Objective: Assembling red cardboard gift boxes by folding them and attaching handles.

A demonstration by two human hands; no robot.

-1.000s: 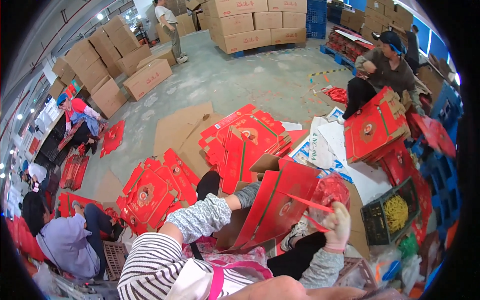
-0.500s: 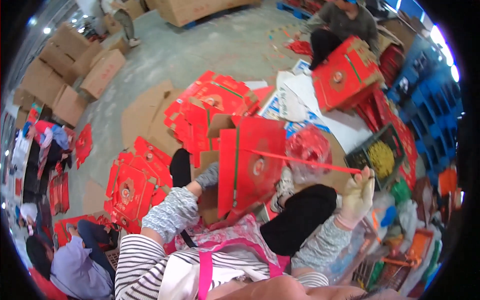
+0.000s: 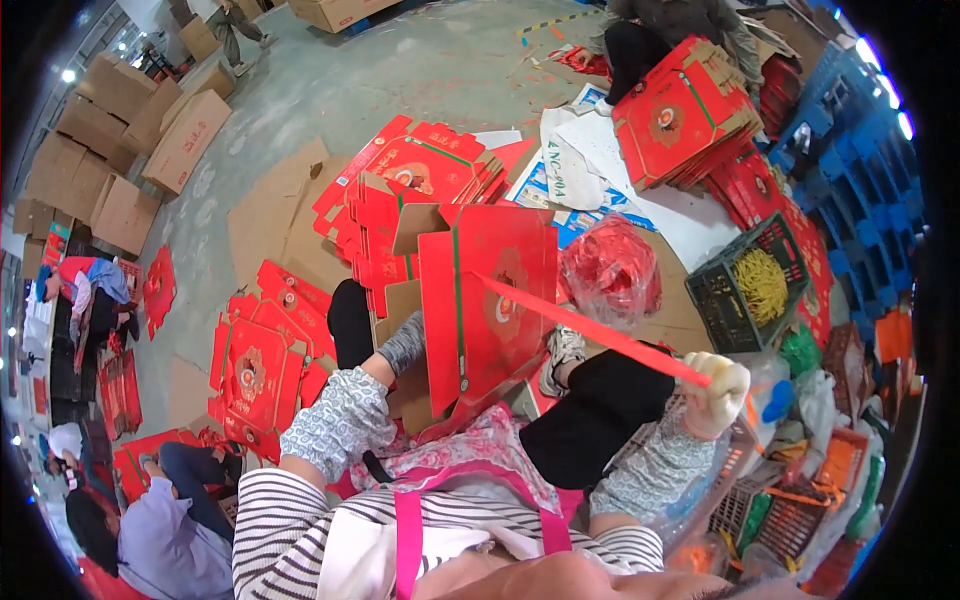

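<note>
A: Where is the red carton [image 3: 487, 300] sitting right now?

B: It is standing upright on the person's lap, above the floor [image 3: 420, 80], with the stack of flat red cartons [image 3: 410, 185] lying just behind it.

A: What could be going wrong from here?

B: The red strip [image 3: 590, 335] is being stretched taut from the carton's face out to the right hand [image 3: 712, 392]. My guess is that a hard tug could be tearing it at the carton, or tipping the carton off the knees.

A: And the fingers?

B: The right hand, in a pale glove, is closing its fingers [image 3: 722, 377] tightly around the strip's far end. The left hand is hiding behind the carton, so I cannot tell how far its fingers are opening; the patterned sleeve [image 3: 345, 415] is reaching in there, probably bracing the carton.
</note>
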